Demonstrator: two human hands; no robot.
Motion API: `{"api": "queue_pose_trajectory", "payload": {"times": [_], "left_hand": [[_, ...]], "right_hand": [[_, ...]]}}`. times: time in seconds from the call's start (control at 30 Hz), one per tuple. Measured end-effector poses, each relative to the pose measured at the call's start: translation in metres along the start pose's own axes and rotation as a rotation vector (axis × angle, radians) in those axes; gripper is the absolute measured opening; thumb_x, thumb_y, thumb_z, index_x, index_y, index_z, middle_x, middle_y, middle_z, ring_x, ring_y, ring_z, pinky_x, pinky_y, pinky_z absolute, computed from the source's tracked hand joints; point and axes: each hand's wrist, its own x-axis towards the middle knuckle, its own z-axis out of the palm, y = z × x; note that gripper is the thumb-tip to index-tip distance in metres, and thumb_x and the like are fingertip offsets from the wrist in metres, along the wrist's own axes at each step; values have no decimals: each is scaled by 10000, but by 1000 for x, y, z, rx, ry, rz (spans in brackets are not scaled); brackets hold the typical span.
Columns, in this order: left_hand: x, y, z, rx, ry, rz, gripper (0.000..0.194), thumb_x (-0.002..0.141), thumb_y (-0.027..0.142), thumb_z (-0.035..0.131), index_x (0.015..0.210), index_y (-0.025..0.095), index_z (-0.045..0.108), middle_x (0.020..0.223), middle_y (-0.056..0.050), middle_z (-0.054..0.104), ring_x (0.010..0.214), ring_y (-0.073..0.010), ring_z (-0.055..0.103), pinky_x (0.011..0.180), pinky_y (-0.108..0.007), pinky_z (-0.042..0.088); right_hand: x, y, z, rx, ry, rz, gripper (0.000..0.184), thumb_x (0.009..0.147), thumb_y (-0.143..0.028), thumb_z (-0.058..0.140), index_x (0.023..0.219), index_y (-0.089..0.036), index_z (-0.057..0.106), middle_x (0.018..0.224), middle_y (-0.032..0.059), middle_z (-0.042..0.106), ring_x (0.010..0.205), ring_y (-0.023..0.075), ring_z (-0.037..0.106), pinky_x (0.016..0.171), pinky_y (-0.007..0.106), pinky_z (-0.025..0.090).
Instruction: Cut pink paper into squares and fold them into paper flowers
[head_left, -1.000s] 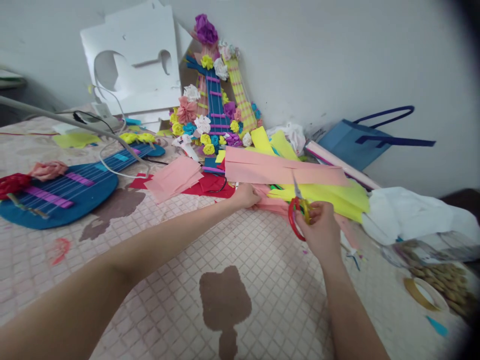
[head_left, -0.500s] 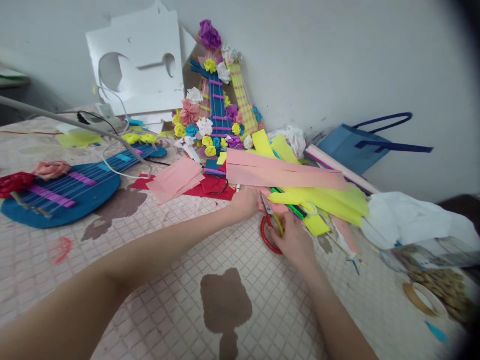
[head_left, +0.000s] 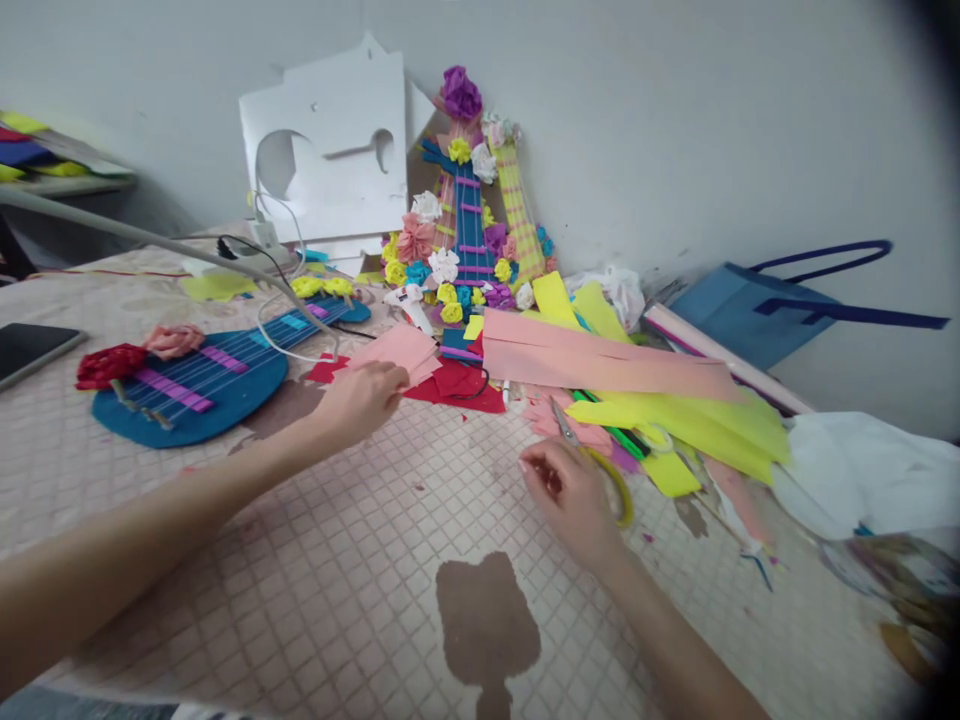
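Observation:
My left hand (head_left: 365,402) has its fingertips closed on the near right edge of a stack of pink crepe paper pieces (head_left: 401,350). The stack lies over red paper (head_left: 457,385). My right hand (head_left: 574,495) hovers at the table's middle, its fingers loosely curled and a gap between thumb and fingers. Scissors (head_left: 617,490) lie just behind that hand, with blades pointing away and the yellow handle loop showing at its right. The hand covers most of the other loop. Pink scraps (head_left: 544,415) lie beyond the blades.
A blue paper guitar (head_left: 247,375) with flowers lies left, a cable crossing it. Flower-covered guitars (head_left: 471,220) lean on the wall beside a glue gun (head_left: 409,303). Long pink (head_left: 600,355) and yellow crepe strips (head_left: 690,425) cover the right. A phone (head_left: 34,350) lies far left.
My left hand has moved left from the scissors' tips to the pink paper stack. My right hand has come off the scissors' handles and shifted left over them. The view has turned left.

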Motion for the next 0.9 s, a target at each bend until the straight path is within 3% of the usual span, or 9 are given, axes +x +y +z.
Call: {"api": "queue_pose_trajectory", "payload": {"times": [0.1, 0.23, 0.43, 0.67, 0.9], "left_hand": [[3, -34, 6, 25, 24, 53, 271, 754, 69, 450, 966, 145, 601, 1040, -84, 651, 1014, -235, 564, 853, -339, 441], [6, -53, 15, 17, -3, 112, 243, 806, 118, 441, 993, 148, 593, 1049, -81, 649, 988, -223, 571, 864, -348, 430], [9, -57, 23, 61, -7, 194, 243, 907, 215, 393, 984, 144, 613, 1019, -90, 661, 926, -215, 593, 823, -337, 437], [10, -63, 14, 122, -53, 255, 242, 913, 196, 405, 1002, 172, 629, 1000, -70, 675, 919, -183, 610, 803, -288, 432], [9, -44, 10, 277, -77, 210, 207, 897, 167, 415, 839, 146, 613, 825, -75, 660, 777, -187, 606, 724, -298, 414]], "right_hand": [[15, -22, 12, 103, -92, -109, 91, 865, -150, 482, 822, -201, 544, 800, 10, 564, 660, 117, 525, 622, 246, 423], [26, -36, 30, 173, -143, -185, 107, 869, -140, 467, 820, -192, 546, 792, 15, 548, 676, 114, 520, 597, 231, 409], [15, -30, 49, 220, -242, -212, 117, 859, -119, 475, 822, -192, 559, 798, 16, 558, 687, 115, 519, 610, 231, 405], [11, -26, 50, 280, -238, -174, 120, 855, -112, 484, 816, -189, 567, 779, 9, 542, 673, 108, 510, 599, 223, 403], [10, -28, 49, 270, -249, -155, 134, 882, -172, 459, 806, -199, 566, 749, 13, 540, 654, 119, 502, 591, 237, 398]]}}
